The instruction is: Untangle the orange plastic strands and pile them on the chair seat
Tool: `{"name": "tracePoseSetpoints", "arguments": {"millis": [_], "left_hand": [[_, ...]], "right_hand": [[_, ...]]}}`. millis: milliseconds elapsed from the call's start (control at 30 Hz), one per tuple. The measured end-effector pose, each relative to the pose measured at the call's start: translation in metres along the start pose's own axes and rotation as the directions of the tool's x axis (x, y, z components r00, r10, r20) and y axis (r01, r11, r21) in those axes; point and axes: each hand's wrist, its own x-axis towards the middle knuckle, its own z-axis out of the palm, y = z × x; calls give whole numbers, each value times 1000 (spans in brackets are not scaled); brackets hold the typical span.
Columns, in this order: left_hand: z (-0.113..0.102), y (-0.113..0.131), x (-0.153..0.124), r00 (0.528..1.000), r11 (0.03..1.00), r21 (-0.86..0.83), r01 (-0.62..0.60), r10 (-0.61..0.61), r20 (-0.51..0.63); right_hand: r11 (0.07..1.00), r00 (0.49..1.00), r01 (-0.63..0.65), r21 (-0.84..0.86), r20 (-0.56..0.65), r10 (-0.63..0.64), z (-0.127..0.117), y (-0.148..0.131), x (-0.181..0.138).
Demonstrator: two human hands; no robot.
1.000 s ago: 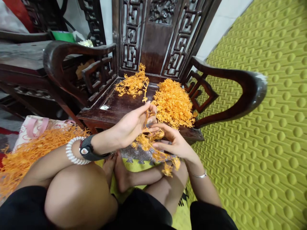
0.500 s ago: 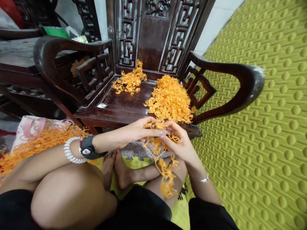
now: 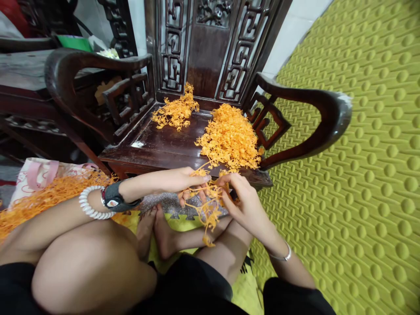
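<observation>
Between my two hands hangs an orange plastic flower sprig (image 3: pixel 210 214), its thin stems and small blossoms dangling over my lap. My left hand (image 3: pixel 190 181) has thumb and fingers closed on its stems. Bent fingers of my right hand (image 3: pixel 241 197) pinch the sprig's right side, and their tips are partly hidden by the blossoms. Just beyond my hands, a large heap of orange flower pieces (image 3: pixel 231 135) covers the right part of the dark wooden chair seat (image 3: pixel 157 151). Farther back on the left of the seat lies a smaller orange bunch (image 3: pixel 179 109).
At lower left, a pink and white bag (image 3: pixel 36 177) stands by a mass of orange stems (image 3: pixel 62 197). Curved armrests (image 3: pixel 308 94) flank the seat. Yellow-green bumpy matting (image 3: pixel 370 183) covers the right side. A green container (image 3: pixel 75 42) sits at upper left.
My hands have moved slightly apart, the left one shifting left. The sprig hangs farther left and higher, with its stems spread out between the hands.
</observation>
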Motion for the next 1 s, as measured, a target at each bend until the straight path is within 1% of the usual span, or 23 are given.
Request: {"name": "tracePoseSetpoints", "arguments": {"millis": [100,133,167,200,267,300,333,367,433,500,567,633,700,733,800,833,867,900,933,967,1000], "left_hand": [[-2,0,0,1000,1000,-1,16,-16,-26],[-2,1,-2,999,999,-8,32,-32,-23],[-2,3,-4,999,999,-19,45,-45,-22],[-2,6,-6,998,998,-31,52,-53,-22],[-2,13,-10,998,997,-48,54,-56,-27],[-2,16,-12,998,997,-59,47,-49,-33],[-1,19,-14,999,997,-73,33,-36,-38],[-1,21,-15,999,996,-86,15,-19,-43],[0,24,-16,998,993,-111,-25,19,-61],[2,26,-16,992,991,-119,-56,42,-119],[5,28,-16,978,993,-91,-73,54,-201],[7,30,-17,962,996,-29,-82,71,-262],[8,32,-19,957,994,39,-101,108,-269],[8,32,-21,959,992,63,-113,125,-256],[6,33,-25,963,989,88,-123,140,-229],[4,34,-27,964,988,104,-118,139,-227],[3,34,-29,966,987,120,-109,134,-220],[1,34,-31,970,986,131,-102,128,-207],[0,33,-32,972,985,139,-106,132,-193],[-1,33,-32,974,982,140,-127,151,-172],[-2,32,-32,974,979,120,-162,179,-139]], "right_hand": [[981,997,59,-187,-27,-66,2,-1,-1],[966,992,86,-244,-67,-106,3,-1,-2],[946,977,110,-306,-139,-159,3,0,-3],[921,947,130,-368,-230,-225,4,0,-4],[870,844,157,-468,-394,-364,4,2,-8],[854,794,167,-493,-446,-413,4,3,-9],[850,762,173,-498,-479,-436,4,4,-10],[857,746,171,-485,-504,-434,4,5,-10],[895,732,138,-423,-566,-380,6,6,-8],[935,705,96,-341,-640,-306,11,8,-4],[969,681,67,-237,-699,-218,17,8,-1],[994,694,39,-103,-712,-102,23,8,1],[1000,711,7,-15,-703,-16,25,6,0],[1000,724,-12,-9,-690,3,24,4,0],[999,776,-38,-26,-630,13,20,-1,-2],[999,814,-41,-19,-580,22,17,-4,-3],[999,853,-36,23,-520,43,15,-6,-4],[993,888,-23,112,-453,72,13,-8,-6],[970,915,-20,241,-387,115,12,-10,-8],[922,931,-37,386,-323,173,13,-10,-10],[848,936,-76,524,-255,241,15,-9,-13]]}}
